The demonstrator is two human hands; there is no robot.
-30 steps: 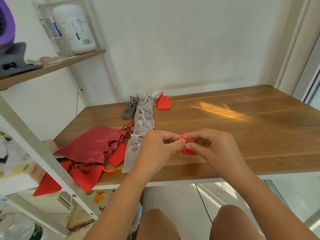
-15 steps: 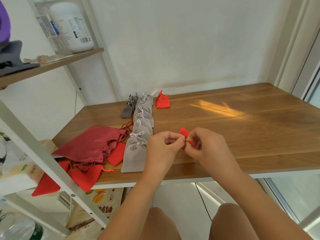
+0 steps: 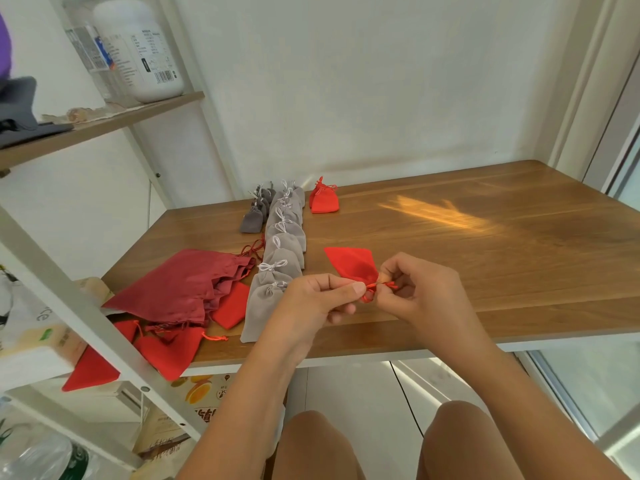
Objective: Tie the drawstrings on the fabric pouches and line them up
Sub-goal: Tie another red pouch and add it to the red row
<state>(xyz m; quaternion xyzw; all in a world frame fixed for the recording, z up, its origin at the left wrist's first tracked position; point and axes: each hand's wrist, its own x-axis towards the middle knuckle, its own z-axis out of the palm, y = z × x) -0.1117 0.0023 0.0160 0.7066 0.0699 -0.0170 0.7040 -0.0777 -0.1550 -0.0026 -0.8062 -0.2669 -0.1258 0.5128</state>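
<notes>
Pouch-tying at wood table (image 3: 485, 258), near its front edge. L hand (image 3: 317, 299) is pinching red drawstring (image 3: 379, 287) btwn thumb and forefinger, other fingers curling under. R hand (image 3: 419, 292) is pinching the same string from the opposite side, fingers curled in round it. Both are holding up a red pouch (image 3: 353, 263) by its gathered neck; its body is fanning out away and to the left, past the fingertips. Can't tell whether it is touching the wood.

Just left of the hands, grey row (image 3: 284, 251) of light pouches w/ white bows is running front to back, each overlapping the next; L hand is covering part of the nearest one. Dark grey pouches (image 3: 254, 216) are sitting in a short line at the far end, left of that row. Tied red one (image 3: 323, 200) is lying alone at the far end, right of the row. Maroon bags (image 3: 187, 285) are heaped at front left, w/ flat red pouches (image 3: 169, 351) under and beside them, some hanging over the edge. White bottle (image 3: 149, 53) is standing on a shelf, upper left.
</notes>
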